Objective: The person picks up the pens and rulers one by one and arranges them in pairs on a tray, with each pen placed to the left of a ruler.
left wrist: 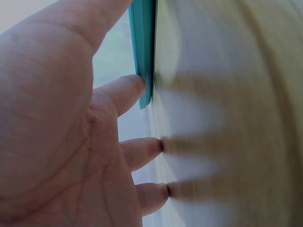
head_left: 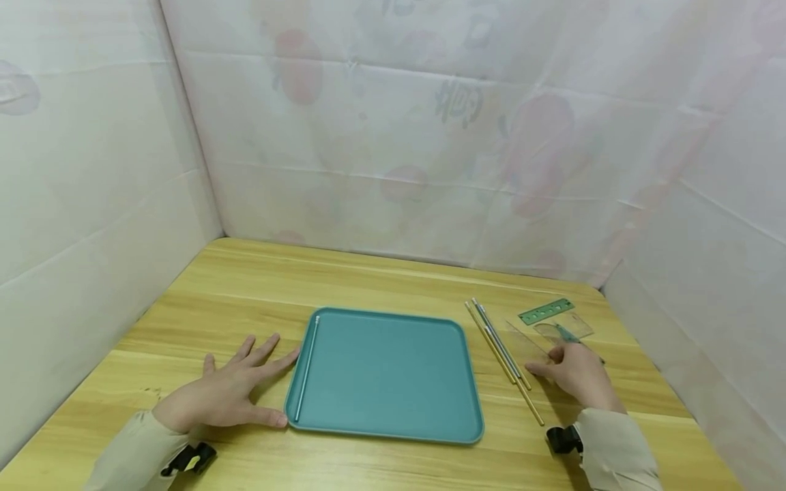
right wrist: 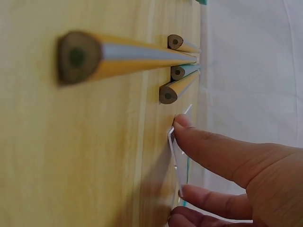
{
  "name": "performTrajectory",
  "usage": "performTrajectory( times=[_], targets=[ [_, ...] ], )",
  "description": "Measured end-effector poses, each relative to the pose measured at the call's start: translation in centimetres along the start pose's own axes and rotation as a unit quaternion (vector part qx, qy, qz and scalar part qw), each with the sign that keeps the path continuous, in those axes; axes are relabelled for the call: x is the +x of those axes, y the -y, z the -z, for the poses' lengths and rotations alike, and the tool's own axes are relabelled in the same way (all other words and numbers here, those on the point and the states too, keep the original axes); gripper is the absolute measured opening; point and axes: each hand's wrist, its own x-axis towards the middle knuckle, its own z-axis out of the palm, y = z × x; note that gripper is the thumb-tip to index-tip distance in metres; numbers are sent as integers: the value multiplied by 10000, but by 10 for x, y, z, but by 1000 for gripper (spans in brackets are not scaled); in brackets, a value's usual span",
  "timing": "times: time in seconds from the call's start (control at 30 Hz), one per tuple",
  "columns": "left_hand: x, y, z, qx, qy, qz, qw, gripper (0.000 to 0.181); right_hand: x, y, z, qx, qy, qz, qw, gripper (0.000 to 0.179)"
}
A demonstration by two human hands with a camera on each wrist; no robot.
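My left hand (head_left: pixel 230 392) lies with fingers spread on the table, thumb and index finger touching the left rim of a teal tray (head_left: pixel 393 435). In the left wrist view one fingertip meets the tray's edge (left wrist: pixel 143 52), and other fingertips rest on the wood. A single pencil (head_left: pixel 307 368) lies along the tray's left side. My right hand (head_left: pixel 577 372) pinches a thin clear plastic piece (right wrist: pixel 174 149), which looks like a set square, between thumb and finger. It is tilted, partly lifted from the table. Just left of that hand lie several unsharpened pencils (head_left: pixel 500 344).
Beyond the right hand lie a green ruler (head_left: pixel 545 311) with cut-out holes and another clear plastic piece (head_left: pixel 580 325). A small teal item (head_left: pixel 568 334) is partly hidden by the hand. Cloth walls (head_left: pixel 381 136) stand around the wooden table (head_left: pixel 368 467).
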Motion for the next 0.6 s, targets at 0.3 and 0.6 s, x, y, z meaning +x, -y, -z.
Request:
performTrajectory(
  times=[0.3, 0.6],
  targets=[
    [0, 1, 0, -24, 5, -37, 10000, 108, 3, -4, 2, 215, -8, -121, 9997, 79],
    [-1, 0, 0, -42, 59, -32, 10000, 108, 3, -3, 1, 600, -75, -127, 9981, 66]
  ],
)
